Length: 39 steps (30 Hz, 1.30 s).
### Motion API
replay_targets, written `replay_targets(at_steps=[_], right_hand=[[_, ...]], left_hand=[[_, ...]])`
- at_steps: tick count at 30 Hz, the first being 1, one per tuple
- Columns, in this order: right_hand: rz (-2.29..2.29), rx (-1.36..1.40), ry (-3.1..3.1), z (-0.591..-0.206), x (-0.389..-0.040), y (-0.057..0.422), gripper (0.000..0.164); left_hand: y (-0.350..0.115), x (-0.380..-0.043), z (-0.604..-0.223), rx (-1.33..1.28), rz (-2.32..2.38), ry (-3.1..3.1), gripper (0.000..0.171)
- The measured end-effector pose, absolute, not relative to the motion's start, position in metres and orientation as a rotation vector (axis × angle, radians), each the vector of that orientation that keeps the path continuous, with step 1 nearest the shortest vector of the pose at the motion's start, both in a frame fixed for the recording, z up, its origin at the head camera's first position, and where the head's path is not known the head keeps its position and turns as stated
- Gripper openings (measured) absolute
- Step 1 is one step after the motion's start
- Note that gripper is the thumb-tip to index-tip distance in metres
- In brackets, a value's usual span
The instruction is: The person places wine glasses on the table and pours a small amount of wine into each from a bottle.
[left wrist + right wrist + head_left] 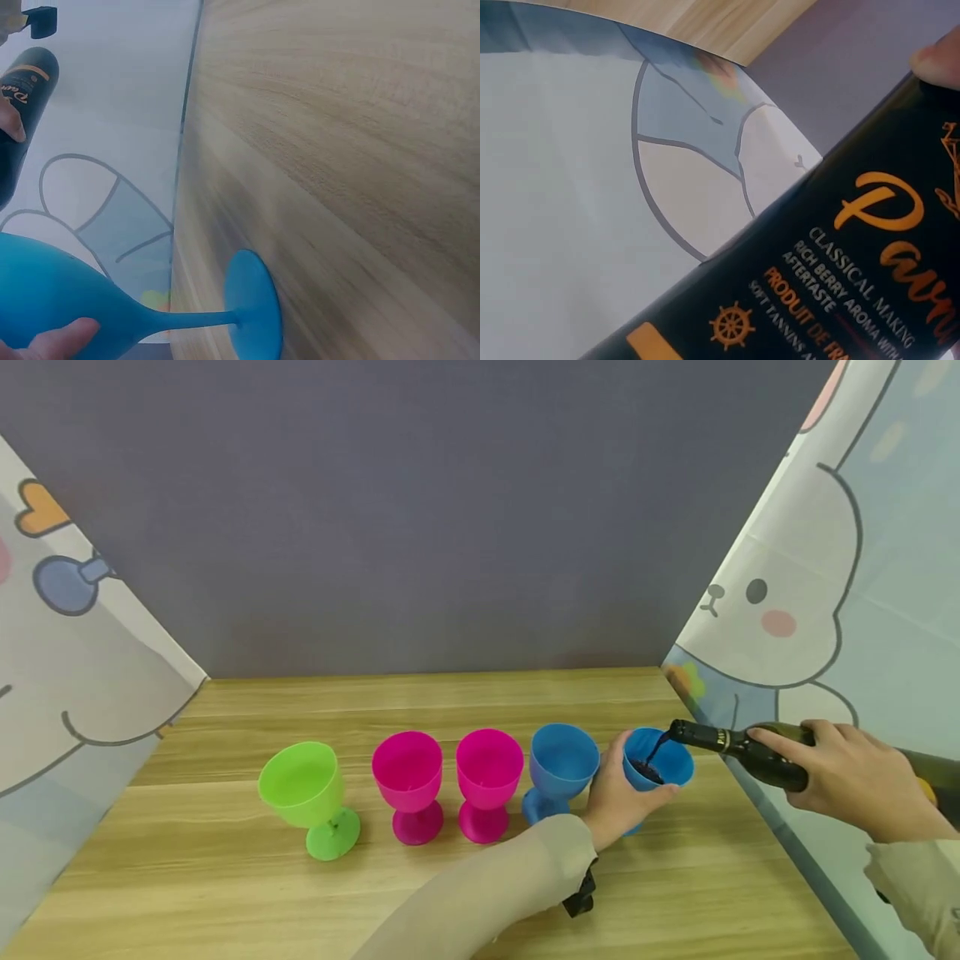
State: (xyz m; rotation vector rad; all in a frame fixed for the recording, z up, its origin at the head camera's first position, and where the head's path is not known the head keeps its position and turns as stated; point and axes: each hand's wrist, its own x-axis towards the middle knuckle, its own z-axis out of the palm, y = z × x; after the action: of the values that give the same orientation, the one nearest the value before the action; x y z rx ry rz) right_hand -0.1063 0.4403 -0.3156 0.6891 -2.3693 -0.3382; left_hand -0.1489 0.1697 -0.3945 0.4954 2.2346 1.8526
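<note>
left sleeve: beige [480,897], nearest thing in frame, black device [579,897] at the wrist
left hand: [618,806] fingers and thumb wrapped round the bowl of the rightmost blue goblet [672,766]
right hand: [862,777] clamped round the bottle [772,766], thumb along it
rightmost blue goblet: dark liquid in the bottom, thin dark stream falling in; foot at the tabletop (can't tell if fully seated)
bottle: tipped close to level, mouth just above the goblet's right rim; dark glass, gold band on the neck
bottle label: black, orange script starting with "P", orange ship's wheel, "CLASSICAL MAKING" in pale print (edge of frame cuts the rest)
other blue goblet: [562,764] just left of the left hand, plain blue inside
pink goblets: two, [490,768] [407,772], side by side, slightly apart, plain pink inside
green goblet: [303,785] far left end of the row, wider gap, plain green inside
table: [225,893] light wood grain
side panels: rabbit cartoon on the right [802,560], cartoon print on the left [112,652]
back wall: [435,527] plain grey
</note>
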Motion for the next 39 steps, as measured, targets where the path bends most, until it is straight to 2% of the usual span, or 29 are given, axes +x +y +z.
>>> replay_targets(at_steps=[32,39], right_hand=[[-0.204,0.559,-2.317,-0.318,-0.112,0.43,0.074],[-0.118,0.494,-2.329,-0.318,-0.126,0.424,0.081]], left_hand=[[0.172,-0.141,-0.39,0.533,1.87,2.281,0.082],[0.173,-0.144,-0.384,0.387,1.942,2.218,0.079]])
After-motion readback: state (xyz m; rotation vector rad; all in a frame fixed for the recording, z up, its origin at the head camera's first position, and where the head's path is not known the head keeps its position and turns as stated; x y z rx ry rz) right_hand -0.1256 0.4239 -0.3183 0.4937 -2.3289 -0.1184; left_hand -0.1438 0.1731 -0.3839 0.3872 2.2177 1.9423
